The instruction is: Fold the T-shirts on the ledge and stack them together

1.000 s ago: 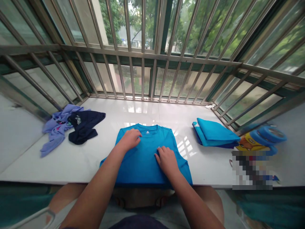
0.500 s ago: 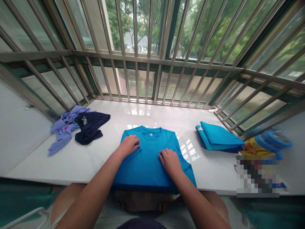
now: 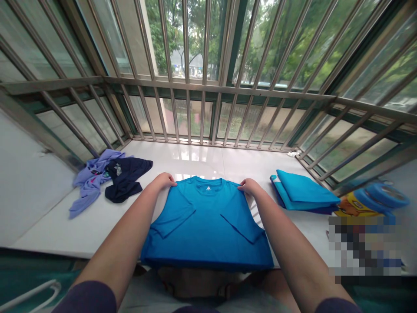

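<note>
We were in what looked like a home: beyond our grip on the blue shirt point(image 3: 208, 221), barred windows point(image 3: 195, 117) faced trees point(image 3: 176, 26); beneath it ran a white ledge point(image 3: 202, 157); left of it lay rumpled clothes point(image 3: 127, 176), right of it folded garments point(image 3: 304, 187) and a cartoon-printed container point(image 3: 360, 204).

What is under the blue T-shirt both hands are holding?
The white ledge shows along the far edge and sides of the blue T-shirt; whatever its fabric covers directly beneath cannot be seen.

You can read no words here; the small white logo point(image 3: 209, 188) on your blue shirt point(image 3: 206, 230) is too tiny to decipher.
</note>
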`<state>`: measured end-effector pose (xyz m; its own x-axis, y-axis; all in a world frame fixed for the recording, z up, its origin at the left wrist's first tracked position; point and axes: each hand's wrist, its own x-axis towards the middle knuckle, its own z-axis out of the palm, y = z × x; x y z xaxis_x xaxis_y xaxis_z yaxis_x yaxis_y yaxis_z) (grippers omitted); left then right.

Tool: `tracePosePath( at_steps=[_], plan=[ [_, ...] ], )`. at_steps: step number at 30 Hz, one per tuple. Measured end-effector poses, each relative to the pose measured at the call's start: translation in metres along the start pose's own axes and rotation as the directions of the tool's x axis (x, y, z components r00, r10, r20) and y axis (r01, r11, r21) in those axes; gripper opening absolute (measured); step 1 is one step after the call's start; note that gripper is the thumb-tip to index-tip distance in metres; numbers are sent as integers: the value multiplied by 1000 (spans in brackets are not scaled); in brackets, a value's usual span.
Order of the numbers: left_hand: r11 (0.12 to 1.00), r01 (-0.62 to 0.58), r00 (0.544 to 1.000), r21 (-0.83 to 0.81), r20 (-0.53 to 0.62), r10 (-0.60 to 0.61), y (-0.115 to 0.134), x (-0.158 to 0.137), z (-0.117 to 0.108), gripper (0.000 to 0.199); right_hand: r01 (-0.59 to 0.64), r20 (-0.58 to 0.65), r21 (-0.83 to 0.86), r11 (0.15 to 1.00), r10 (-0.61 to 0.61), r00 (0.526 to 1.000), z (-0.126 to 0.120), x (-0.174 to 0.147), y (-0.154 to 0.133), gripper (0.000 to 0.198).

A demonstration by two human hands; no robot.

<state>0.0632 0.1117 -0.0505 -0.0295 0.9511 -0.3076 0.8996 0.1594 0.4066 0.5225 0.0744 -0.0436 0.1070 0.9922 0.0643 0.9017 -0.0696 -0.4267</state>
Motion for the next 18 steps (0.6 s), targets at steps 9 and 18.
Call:
tracePosePath(
  at_steps=[9,18],
  plan=[
    [944,-186,979,-272,-130,155,-31,-58,12,31,62,55,79,995,-66,996,-19,-63,14,13],
    [948,-293,928,-124,-274,251,-85,-131,51,32,271,124,21,962,-271,954,-2,-167,69,22]
  ],
)
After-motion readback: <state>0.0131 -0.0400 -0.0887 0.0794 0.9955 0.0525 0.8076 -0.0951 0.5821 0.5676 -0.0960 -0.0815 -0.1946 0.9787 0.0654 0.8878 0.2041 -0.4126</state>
